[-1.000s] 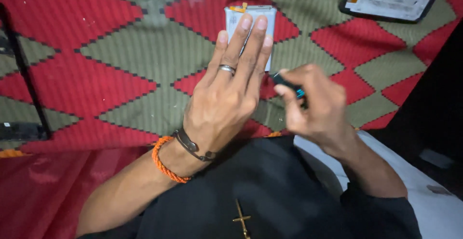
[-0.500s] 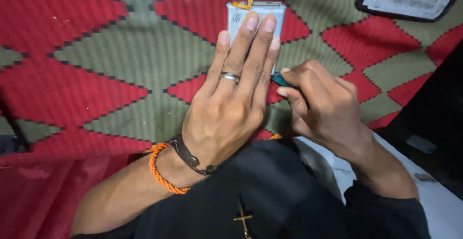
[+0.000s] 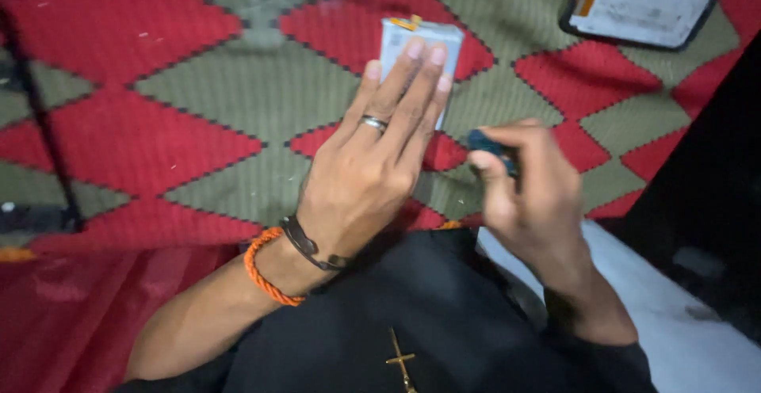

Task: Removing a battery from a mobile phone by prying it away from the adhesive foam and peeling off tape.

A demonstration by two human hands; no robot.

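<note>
Head view. Left hand (image 3: 372, 171), fingers extended flat, presses a thin pale rectangular battery pack (image 3: 420, 48) against the red-and-olive woven mat (image 3: 198, 84), upper centre of frame. Right hand (image 3: 527, 187), fingers curled, pinches a small dark blue tool (image 3: 490, 146) at centre right. The pack is probably light, stiff and puncture-prone (best held by its long edges).

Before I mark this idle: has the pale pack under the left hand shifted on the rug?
No. The pale pack sits on the same red diamond, left hand pressing it.
</note>
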